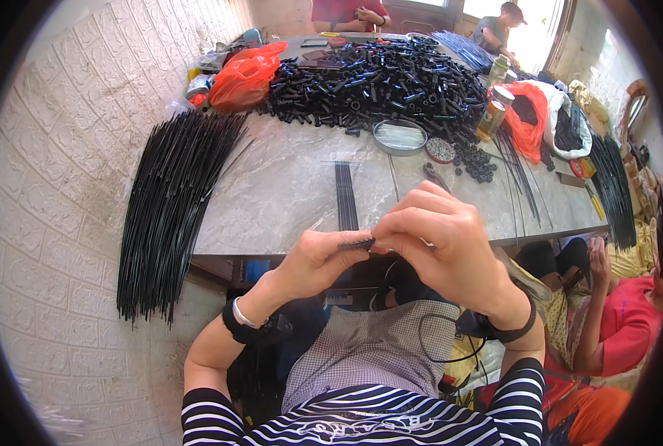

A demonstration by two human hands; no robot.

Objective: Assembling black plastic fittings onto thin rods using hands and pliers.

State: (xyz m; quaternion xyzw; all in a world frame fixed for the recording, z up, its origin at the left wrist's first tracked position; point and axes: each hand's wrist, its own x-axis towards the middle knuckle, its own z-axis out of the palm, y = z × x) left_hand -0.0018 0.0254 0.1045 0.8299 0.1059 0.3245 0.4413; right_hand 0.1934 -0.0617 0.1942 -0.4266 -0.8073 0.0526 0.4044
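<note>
A flat row of thin black rods (pixel 345 197) runs from the table over its near edge, with fine pale tips at the far end. My left hand (pixel 320 260) is closed on their near ends, which show bunched between thumb and forefinger. Beside it, my right hand (pixel 447 234) pinches at those ends with thumb and fingertips together. Whatever is between the right fingertips is too small to make out. Beyond my hands lie a round tin of thin clear sticks (pixel 400 137) and a small red-rimmed dish of little metal pieces (pixel 440 150).
A large heap of black tubular parts (pixel 376 82) covers the back of the table. Long black rods (pixel 172 208) overhang at the left, near a red plastic bag (pixel 248 74). A jar (pixel 495 113) stands right. A person in red (pixel 629 320) sits at the right; two others are at the far end.
</note>
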